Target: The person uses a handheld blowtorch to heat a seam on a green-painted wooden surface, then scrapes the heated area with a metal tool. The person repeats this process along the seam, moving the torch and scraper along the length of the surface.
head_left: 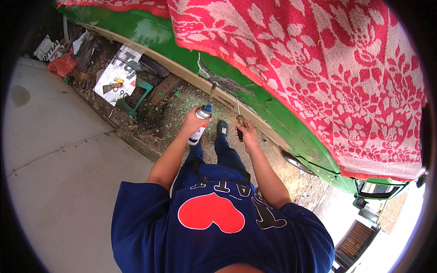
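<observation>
My left hand (196, 120) is wrapped round a gas torch (203, 112), a white and red canister with a blue-and-metal head. Its metal nozzle (212, 89) points up toward the car's lower side; I cannot tell whether a flame is lit. Fingers closed, my right hand (248, 133) grips a screwdriver (240, 120) by its yellow and black handle. The screwdriver's thin shaft reaches the beige sill (261, 119) of the green car (302, 130); whether the tip touches is unclear. Above the sill, a rough grey patch (223, 81) shows where green paint is broken away.
A red and pale floral blanket (296, 59) drapes over the car. Green paint flakes litter the ground round my feet. To the left lie a printed white sheet (109, 82), a green frame (140, 98), a wood block (165, 89) and a red bag (62, 65), beside a concrete slab (59, 118).
</observation>
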The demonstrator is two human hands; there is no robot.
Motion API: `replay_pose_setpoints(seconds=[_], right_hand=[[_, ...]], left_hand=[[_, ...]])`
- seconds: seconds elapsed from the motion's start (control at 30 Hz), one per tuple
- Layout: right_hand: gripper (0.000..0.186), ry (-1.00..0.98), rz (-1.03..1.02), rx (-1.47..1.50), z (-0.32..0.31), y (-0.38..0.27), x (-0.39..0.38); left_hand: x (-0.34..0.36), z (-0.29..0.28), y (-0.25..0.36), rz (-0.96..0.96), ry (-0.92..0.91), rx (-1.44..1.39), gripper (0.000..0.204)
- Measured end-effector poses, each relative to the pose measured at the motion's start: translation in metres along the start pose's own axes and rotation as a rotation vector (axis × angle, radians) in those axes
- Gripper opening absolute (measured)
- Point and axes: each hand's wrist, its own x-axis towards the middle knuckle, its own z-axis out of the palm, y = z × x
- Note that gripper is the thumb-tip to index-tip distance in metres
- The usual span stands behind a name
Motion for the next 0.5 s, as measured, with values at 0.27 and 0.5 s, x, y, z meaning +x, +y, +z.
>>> replay_pose_setpoints(seconds=[0.27,0.5], right_hand=[[0.037,-0.010,-0.005,-0.021,0.002,-0.003,-0.002],[0.038,-0.008,0.010,-0.003,0.002,-0.005,-0.005]], left_hand=[[0.001,0.000,-0.009,-0.019,0.012,0.018,0.078],[-0.004,0.000,0.005,-0.057,0.025,0.056,0.081]])
